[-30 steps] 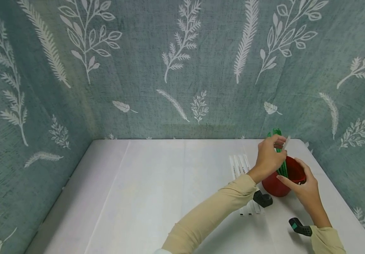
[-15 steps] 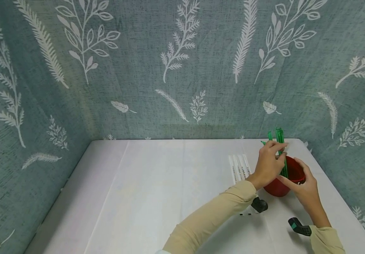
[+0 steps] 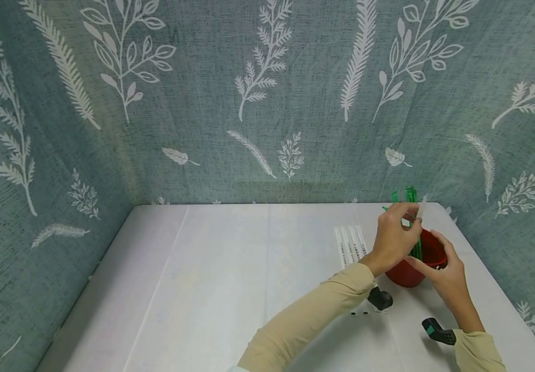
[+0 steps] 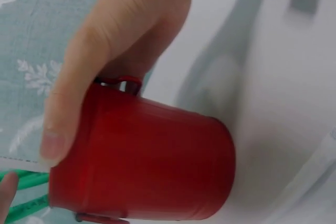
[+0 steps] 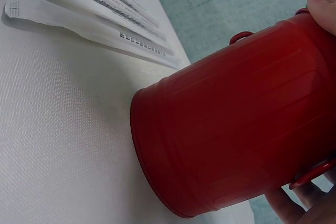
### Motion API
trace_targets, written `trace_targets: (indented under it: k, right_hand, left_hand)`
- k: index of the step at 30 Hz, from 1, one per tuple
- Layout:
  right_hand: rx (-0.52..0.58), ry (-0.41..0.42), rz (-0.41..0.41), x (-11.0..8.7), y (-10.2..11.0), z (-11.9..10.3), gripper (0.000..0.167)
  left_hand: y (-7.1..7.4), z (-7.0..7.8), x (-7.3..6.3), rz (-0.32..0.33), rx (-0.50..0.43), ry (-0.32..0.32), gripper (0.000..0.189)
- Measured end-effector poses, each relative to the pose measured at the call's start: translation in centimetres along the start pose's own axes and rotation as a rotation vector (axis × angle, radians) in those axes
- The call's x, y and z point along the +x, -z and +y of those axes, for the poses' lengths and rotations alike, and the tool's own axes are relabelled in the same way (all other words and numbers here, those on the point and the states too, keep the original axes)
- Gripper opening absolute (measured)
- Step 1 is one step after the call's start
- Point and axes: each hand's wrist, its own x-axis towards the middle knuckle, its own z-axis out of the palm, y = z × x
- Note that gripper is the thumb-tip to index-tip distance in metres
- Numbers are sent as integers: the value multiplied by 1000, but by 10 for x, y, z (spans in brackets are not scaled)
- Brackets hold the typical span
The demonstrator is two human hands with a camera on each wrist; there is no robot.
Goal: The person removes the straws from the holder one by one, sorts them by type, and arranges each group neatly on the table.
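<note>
At the back right of the table my left hand (image 3: 396, 232) is over the rim of a red pail (image 3: 407, 274), pinching a narrow white paper sleeve (image 3: 421, 211) between thumb and fingers. Several green straws (image 3: 417, 248) stand in the pail and rise behind these fingers; the left wrist view shows their upper parts (image 4: 29, 208) beside a fingertip. My right hand (image 3: 448, 274) grips the pail at its rim, thumb on the near side and fingers round the right. In the right wrist view the pail's ribbed wall (image 5: 236, 124) fills the middle, with small loop handles at its sides.
Several long white paper sleeves (image 3: 352, 243) with printed lettering lie side by side left of the pail, partly under the left forearm. Black wrist cameras (image 3: 439, 332) are strapped on both arms. A patterned green cloth wall (image 3: 314, 155) rises behind the white table (image 3: 220, 274).
My left hand has shifted slightly, and the white sleeve's tip, mostly covered half a second ago, shows again. The green straws have bunched closer together. My right hand keeps its grip on the pail.
</note>
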Motion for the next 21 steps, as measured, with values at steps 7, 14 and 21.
trace_targets:
  k: [7, 14, 21]
  right_hand:
    - [-8, -27, -12, 0, 0, -1, 83]
    - [12, -25, -18, -1, 0, -2, 82]
    - [23, -26, 2, -2, -2, -3, 80]
  left_hand:
    - [5, 4, 6, 63, -40, -33, 23]
    - [14, 13, 11, 101, -63, 7, 24]
    - [24, 19, 16, 138, -100, 16, 24]
